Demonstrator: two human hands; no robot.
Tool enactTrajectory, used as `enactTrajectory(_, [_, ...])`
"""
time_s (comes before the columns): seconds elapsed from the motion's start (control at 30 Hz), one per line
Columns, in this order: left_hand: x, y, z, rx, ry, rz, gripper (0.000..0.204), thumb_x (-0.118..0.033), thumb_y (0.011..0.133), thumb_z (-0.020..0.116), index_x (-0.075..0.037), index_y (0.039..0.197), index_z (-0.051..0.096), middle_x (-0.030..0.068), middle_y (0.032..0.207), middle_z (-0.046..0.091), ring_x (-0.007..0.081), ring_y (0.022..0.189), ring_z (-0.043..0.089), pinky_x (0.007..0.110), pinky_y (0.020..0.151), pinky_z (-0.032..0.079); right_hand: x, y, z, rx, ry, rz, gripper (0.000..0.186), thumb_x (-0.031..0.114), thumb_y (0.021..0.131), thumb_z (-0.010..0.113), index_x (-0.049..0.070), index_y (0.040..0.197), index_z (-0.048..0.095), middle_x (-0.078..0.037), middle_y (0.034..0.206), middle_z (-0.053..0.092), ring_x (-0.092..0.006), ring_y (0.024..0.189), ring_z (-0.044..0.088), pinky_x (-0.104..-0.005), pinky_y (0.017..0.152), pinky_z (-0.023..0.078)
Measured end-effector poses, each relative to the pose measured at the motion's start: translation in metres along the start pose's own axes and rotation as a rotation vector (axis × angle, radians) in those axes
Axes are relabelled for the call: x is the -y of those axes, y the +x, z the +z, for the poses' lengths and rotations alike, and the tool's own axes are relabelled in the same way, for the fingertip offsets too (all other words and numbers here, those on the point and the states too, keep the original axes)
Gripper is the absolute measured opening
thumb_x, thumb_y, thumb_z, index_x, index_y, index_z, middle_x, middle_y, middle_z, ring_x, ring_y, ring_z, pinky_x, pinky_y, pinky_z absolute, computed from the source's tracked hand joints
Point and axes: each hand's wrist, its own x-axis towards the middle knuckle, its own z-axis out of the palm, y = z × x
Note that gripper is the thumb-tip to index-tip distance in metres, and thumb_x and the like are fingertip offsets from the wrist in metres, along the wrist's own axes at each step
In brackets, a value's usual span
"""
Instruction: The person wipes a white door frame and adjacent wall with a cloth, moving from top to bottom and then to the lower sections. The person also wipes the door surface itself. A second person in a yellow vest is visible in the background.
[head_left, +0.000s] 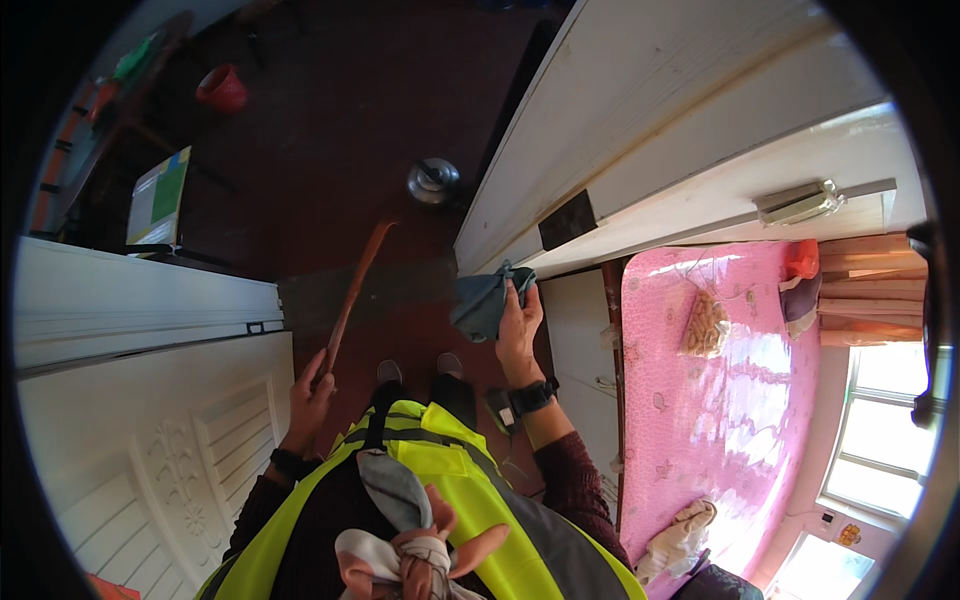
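My left hand (pixel 312 398) grips the lower end of a long brown wooden stick (pixel 356 283) with a curved tip, held upright over the dark red floor (pixel 330 220). My right hand (pixel 518 340) holds a crumpled grey-teal cloth (pixel 480 310) between thumb and fingers, beside the edge of a white door frame (pixel 620 140). My two shoes show below on the floor, past my yellow vest.
A steel kettle (pixel 434 180) and a red bucket (pixel 223 87) stand on the floor. A white panelled door (pixel 150 450) is at left, near a colourful board (pixel 157 200). At right is a pink-covered surface (pixel 680 430) with bags and cloths, beside windows (pixel 875 430).
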Motion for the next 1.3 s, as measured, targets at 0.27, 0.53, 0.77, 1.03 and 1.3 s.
enactTrajectory(0.27, [0.039,0.018,-0.007,0.002,0.054,0.062,0.048,-0.017,0.098,0.06,-0.005,0.143,0.05,0.0016,0.081,0.062,0.0086,0.072,0.055,0.027,0.067,0.049,0.125,-0.023,0.019,0.26,-0.958,-1.082,0.032,0.002,0.078,0.066,0.006,0.11,0.066,-0.013,0.109,0.064,-0.0323,0.096,0.062,-0.0402,0.083,0.05])
enactTrajectory(0.53, [0.045,0.014,0.024,-0.095,-0.02,0.15,0.047,-0.016,0.098,0.06,-0.004,0.143,0.051,0.0013,0.082,0.059,0.0077,0.071,0.052,0.026,0.064,0.046,0.241,0.004,0.055,0.195,-1.766,-1.757,0.021,0.015,0.081,0.064,0.01,0.102,0.067,-0.007,0.106,0.065,-0.0224,0.099,0.06,-0.0455,0.094,0.044])
enactTrajectory(0.77, [0.047,-0.005,0.051,-0.193,-0.007,0.137,0.049,-0.018,0.098,0.061,-0.006,0.144,0.05,0.001,0.083,0.061,0.0078,0.073,0.053,0.028,0.064,0.046,0.187,0.044,0.062,0.405,-2.269,-1.803,0.018,0.02,0.079,0.061,0.009,0.092,0.067,-0.007,0.09,0.062,-0.0252,0.097,0.056,-0.0501,0.096,0.041])
enactTrajectory(1.03, [0.049,-0.015,0.033,-0.213,-0.11,0.07,0.049,-0.017,0.097,0.061,-0.007,0.144,0.051,0.002,0.084,0.062,0.0081,0.073,0.054,0.028,0.066,0.047,0.157,0.047,0.061,0.856,-2.322,-1.632,0.014,0.021,0.078,0.063,0.01,0.086,0.069,-0.006,0.085,0.062,-0.0247,0.091,0.055,-0.0464,0.09,0.042])
enactTrajectory(1.3, [0.045,-0.012,0.002,-0.234,-0.091,0.009,0.048,-0.014,0.097,0.059,-0.003,0.143,0.05,0.0009,0.084,0.06,0.0077,0.073,0.053,0.026,0.066,0.046,0.182,0.036,0.059,0.519,-2.366,-1.801,0.013,0.02,0.077,0.062,0.007,0.08,0.065,-0.005,0.076,0.056,-0.0234,0.08,0.053,-0.0436,0.083,0.043])
